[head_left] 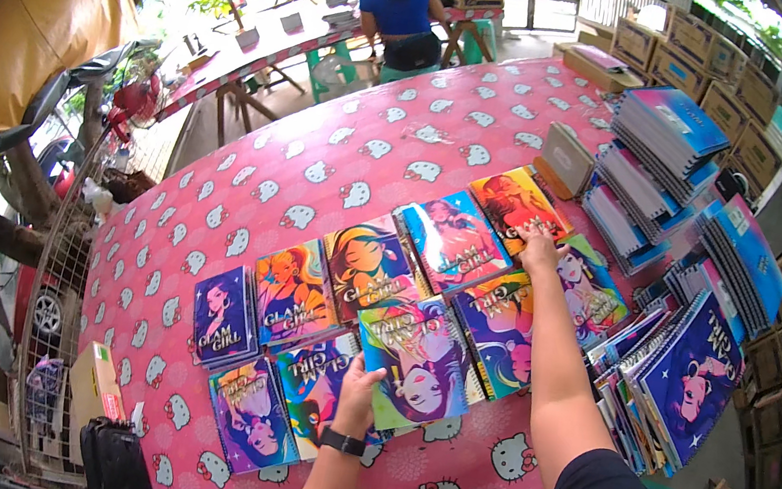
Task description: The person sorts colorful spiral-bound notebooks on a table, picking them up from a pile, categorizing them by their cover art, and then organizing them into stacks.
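Two rows of colourful spiral notebooks lie on the pink table. My left hand (pixel 355 396), with a black band on its wrist, grips the left edge of a green-and-purple notebook (pixel 422 376) in the near row; its thumb is on the cover and its other fingers are mostly hidden. My right hand (pixel 540 251) reaches across to an orange-red notebook (pixel 514 197) at the far right end of the back row. Its fingers are closed at that notebook's lower corner. A blue-and-pink notebook (pixel 454 239) and a purple notebook (pixel 224 314) lie in the back row.
Stacks of spiral notebooks (pixel 664 144) line the table's right side, beside more upright ones (pixel 683 389). Cardboard boxes (pixel 716 65) are piled beyond. A black bag (pixel 115 466) stands at the near left. A person in blue (pixel 401 8) works at another table behind.
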### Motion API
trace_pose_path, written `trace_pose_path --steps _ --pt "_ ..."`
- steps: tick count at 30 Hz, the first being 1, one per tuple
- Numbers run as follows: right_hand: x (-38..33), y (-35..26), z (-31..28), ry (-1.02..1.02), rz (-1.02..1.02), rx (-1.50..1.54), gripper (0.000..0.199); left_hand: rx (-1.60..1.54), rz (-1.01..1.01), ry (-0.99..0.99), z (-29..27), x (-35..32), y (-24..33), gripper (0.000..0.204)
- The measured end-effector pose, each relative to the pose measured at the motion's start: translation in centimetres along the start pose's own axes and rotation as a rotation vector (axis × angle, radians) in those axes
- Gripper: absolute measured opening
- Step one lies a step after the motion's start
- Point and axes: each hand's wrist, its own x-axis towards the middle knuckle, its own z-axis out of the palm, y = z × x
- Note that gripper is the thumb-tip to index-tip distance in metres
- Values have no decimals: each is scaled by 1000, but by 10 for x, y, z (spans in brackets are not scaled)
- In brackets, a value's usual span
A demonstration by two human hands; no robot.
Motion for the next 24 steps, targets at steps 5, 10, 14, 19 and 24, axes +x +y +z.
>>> trace_pose_path --steps 5,10,14,19,24 --pt "-10 16 -2 273 98 379 23 -159 -81 3 9 -11 13 32" --pt "-94 -34 -46 449 -143 974 19 -236 -99 -127 19 -7 12 54" --pt "-233 -53 -35 -43 -815 814 32 -202 -87 -168 7 2 13 50" --pt "-266 14 -46 61 -501 -177 63 149 67 -116 -14 -18 10 36" --pt "-267 54 -25 -26 -362 211 38 -11 39 -121 -44 -40 17 34"
